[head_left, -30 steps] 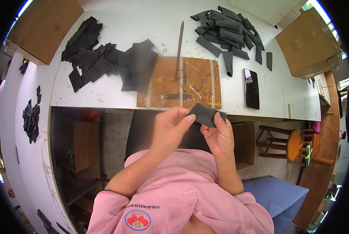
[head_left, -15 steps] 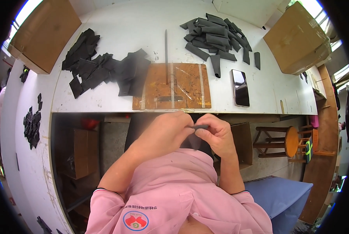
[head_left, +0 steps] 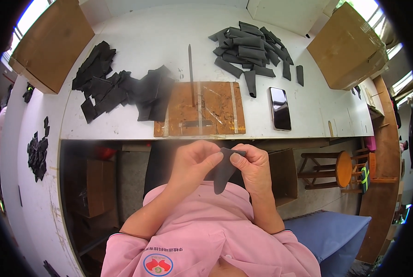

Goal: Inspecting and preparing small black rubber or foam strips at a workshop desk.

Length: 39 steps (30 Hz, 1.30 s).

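Between my two hands, over my lap, hangs a dark grey fabric sleeve piece with a rounded lower end. My left hand pinches its upper left corner between thumb and fingers. At the upper right edge, my right hand grips it with the thumb laid over the front. Beyond the table edge lies a worn wooden board with strips of tape. A slim pointed rod rests partly on that board. Flat black fabric pieces are heaped to its left, and rolled dark grey sleeve pieces are piled at the far right.
A phone lies right of the board on the white table. Cardboard boxes stand at the table's left and right. Small black scraps sit on the left surface. A wooden stool and blue cloth are at right.
The sleeve piece, earlier mostly hidden as a narrow strip between my fingers, now hangs down in full view. My left hand has turned and its fingers have moved to the top corner.
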Each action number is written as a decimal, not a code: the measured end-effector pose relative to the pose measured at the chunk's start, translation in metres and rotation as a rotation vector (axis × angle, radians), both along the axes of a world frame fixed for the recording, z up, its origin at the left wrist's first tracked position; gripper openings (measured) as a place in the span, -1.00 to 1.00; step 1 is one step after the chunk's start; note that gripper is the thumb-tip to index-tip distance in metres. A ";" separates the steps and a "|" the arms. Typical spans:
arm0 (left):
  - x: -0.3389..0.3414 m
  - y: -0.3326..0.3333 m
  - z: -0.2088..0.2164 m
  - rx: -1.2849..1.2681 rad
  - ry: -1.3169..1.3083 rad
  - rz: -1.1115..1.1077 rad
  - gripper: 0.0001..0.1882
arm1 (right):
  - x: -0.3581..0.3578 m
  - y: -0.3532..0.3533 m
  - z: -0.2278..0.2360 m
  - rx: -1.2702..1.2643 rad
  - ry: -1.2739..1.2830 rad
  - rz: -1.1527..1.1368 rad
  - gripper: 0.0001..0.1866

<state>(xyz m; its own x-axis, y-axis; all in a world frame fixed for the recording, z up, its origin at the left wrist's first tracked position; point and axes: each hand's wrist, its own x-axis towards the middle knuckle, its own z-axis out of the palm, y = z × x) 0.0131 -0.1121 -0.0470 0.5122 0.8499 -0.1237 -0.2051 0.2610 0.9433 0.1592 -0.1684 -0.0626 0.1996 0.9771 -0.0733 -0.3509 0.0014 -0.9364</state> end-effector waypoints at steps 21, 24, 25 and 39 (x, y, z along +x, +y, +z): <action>-0.003 0.017 -0.016 -0.083 0.069 -0.032 -0.92 | -0.003 0.025 -0.007 -0.001 -0.174 -0.019 -0.92; -0.004 0.021 -0.024 -0.115 0.078 -0.041 -0.93 | -0.003 0.030 -0.006 -0.014 -0.060 -0.008 -0.88; -0.004 0.023 -0.026 -0.069 0.072 -0.001 -0.92 | -0.002 0.031 -0.007 -0.018 -0.060 -0.006 -0.88; -0.009 0.046 -0.040 -0.279 -0.056 0.019 -0.93 | -0.002 0.046 -0.019 -0.167 -0.083 0.095 -0.84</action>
